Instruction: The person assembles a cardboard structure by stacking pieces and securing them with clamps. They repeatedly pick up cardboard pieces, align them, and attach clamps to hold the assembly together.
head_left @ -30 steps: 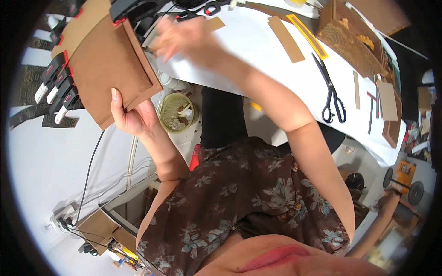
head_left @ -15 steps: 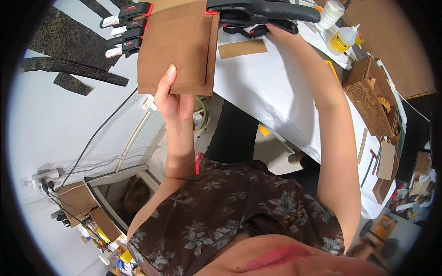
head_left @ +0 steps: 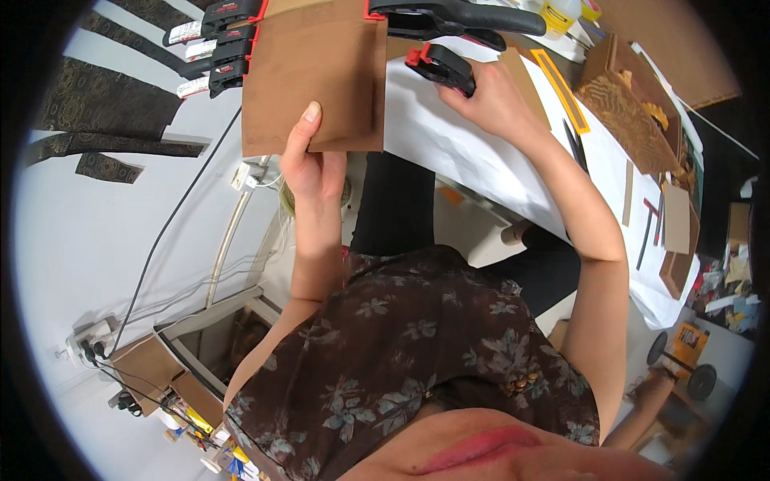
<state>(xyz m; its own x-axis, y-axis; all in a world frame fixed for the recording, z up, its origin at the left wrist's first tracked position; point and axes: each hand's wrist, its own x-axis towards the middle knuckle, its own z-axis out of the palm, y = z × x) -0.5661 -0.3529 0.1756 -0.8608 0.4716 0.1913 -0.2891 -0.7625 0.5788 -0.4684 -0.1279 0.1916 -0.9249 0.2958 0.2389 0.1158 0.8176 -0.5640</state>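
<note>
My left hand [head_left: 314, 170] grips the lower edge of a flat brown leather-like panel [head_left: 309, 76], thumb on its face and fingers behind. Along the panel's left edge sit several small black spring clamps [head_left: 230, 50] with red jaw pads and white-wrapped handles. Larger black clamps [head_left: 461, 18] bite its upper right edge, their handles reaching right. To the right of the panel, my right hand [head_left: 496, 103] is closed round a loose black spring clamp [head_left: 443, 67], whose red tips point toward the panel without touching it.
White paper [head_left: 457, 144] covers the table. On its right side are a yellow frame strip [head_left: 561, 92], a patterned brown box [head_left: 613, 104] and T-shaped tools [head_left: 648, 228]. A glue bottle [head_left: 559, 16] stands at the back. Dark patterned strips [head_left: 104, 100] lie at left.
My right hand has come nearer from behind the large clamps, bringing out a small spring clamp. My left hand still holds the panel, and the whole view has shifted slightly.
</note>
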